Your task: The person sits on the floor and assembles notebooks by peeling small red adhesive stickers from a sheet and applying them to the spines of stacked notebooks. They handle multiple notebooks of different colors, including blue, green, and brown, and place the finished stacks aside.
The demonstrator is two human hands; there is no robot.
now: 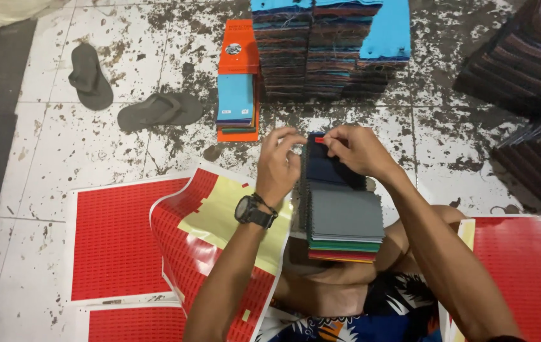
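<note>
On the far left of the stained white tiled floor (49, 164) lie two dark rubber flip-flops (156, 109), well clear of your work. Nearer you, the red sheets of small peel-off stickers (115, 237) lie flat by your left knee, one curled up to show its yellow backing; keep that curl from creeping under your wrist.

Your left hand (278, 166), the one with the black wristwatch (253, 211), is closed in a narrow pinch on the top left edge of the spiral-bound fabric swatch book (340, 209) resting on your lap. Judging by the grip, its job is to steady the dark blue swatch, so hold the edge flat and taut and keep your fingertips off the spot being labelled.

Your right hand (360, 151) pinches a small red sticker (320, 140) at the top edge of that same swatch, thumb and forefinger nearly shut on it. To do this well, I'd line the sticker square with the swatch's top edge before it touches, lay one end down first, then press along it so it doesn't wrinkle.

Beyond the book, toward the far edge of the floor, stand an orange-covered swatch book (237, 82) and tall stacks of dark fabric swatches topped with bright blue cloth (327, 44); more dark stacks (530, 82) sit at the right.
</note>
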